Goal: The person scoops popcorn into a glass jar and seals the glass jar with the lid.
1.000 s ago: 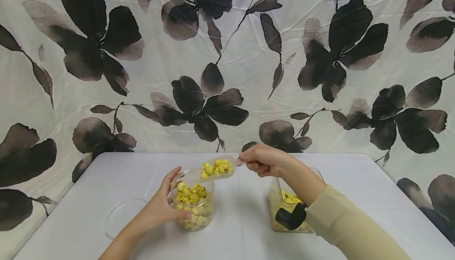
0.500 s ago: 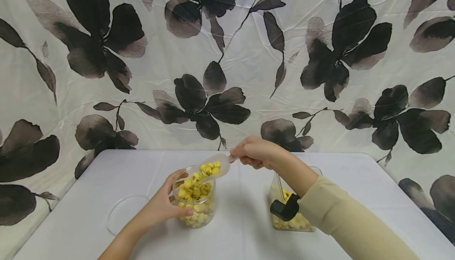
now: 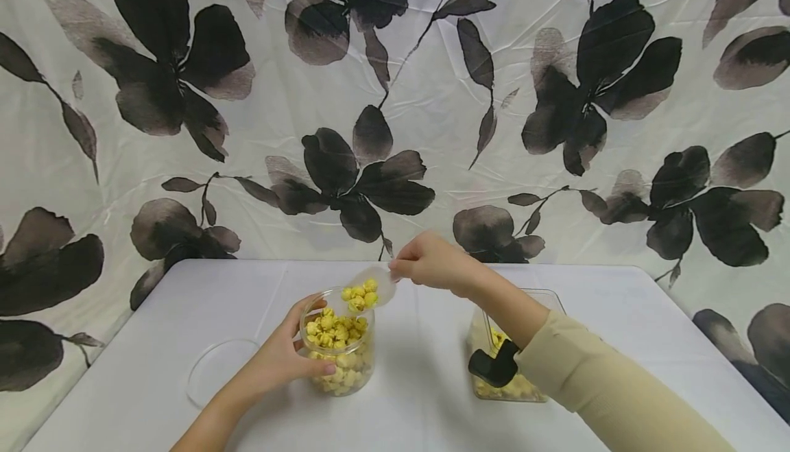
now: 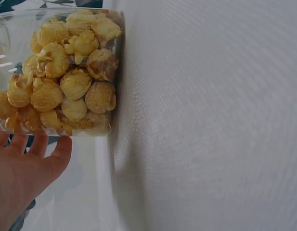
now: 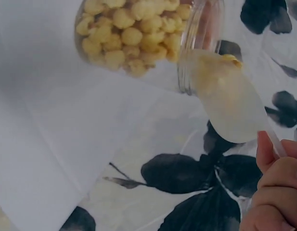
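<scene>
My left hand (image 3: 289, 350) holds a clear round jar (image 3: 365, 364) of yellow popcorn (image 3: 333, 330), thumb across the front and fingers around the far side. In the left wrist view the fingers (image 4: 38, 144) lie against the jar's side. With my right hand (image 3: 435, 263) I pinch the handle of a whitish translucent scoop (image 3: 386, 287). Tilted down to the left, the scoop overlaps the jar's mouth and still bears several pieces of popcorn. From the right wrist view, the scoop's underside (image 5: 235, 110) shows beside the jar's rim (image 5: 186, 72).
A clear square-cornered container (image 3: 478, 334) with popcorn stands on the right, partly behind the right forearm and a black wrist mount (image 3: 494, 365). A clear round lid (image 3: 190, 378) lies left of the jar. Behind the white table (image 3: 426, 383) hangs a floral cloth (image 3: 432, 116).
The right hand has moved left and slightly up, tipping the scoop more steeply over the jar. Some popcorn has slid from it into the jar. The left hand keeps its hold.
</scene>
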Demonstrator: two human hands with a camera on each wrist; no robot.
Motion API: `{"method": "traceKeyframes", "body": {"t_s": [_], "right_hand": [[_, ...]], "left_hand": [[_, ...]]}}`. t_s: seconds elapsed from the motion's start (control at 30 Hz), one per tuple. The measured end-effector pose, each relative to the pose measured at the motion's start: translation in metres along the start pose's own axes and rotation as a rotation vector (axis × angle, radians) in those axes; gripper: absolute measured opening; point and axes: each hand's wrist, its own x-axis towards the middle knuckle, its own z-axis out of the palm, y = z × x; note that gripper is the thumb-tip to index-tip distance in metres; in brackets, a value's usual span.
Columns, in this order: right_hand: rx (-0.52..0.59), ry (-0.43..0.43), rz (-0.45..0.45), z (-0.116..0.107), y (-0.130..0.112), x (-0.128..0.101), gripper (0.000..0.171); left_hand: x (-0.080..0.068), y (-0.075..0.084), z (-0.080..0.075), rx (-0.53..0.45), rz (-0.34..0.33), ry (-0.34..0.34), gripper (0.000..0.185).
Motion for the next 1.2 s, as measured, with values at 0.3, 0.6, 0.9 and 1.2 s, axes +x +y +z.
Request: {"method": "traceKeyframes", "body": {"t_s": [0.3,0.6,0.9,1.2], "right_hand": [[-0.097,0.041,-0.114,0.005,-0.007,-0.006,0.022],[-0.053,0.031,-0.107,-0.002,0.0,-0.013,0.022],[0.191,0.019,-0.022,-0.025,0.019,-0.026,0.024],[0.363,-0.03,-0.003,-0.038,0.035,-0.03,0.026]], "left_hand": [[0.0,-0.001,0.0,-0.001,0.007,0.006,0.102],[-0.001,-0.002,-0.001,0.009,0.017,0.004,0.1],[-0.003,-0.001,-0.002,0.01,0.017,0.005,0.1],[-0.001,-0.002,-0.001,0.011,0.026,0.001,0.099]]}}
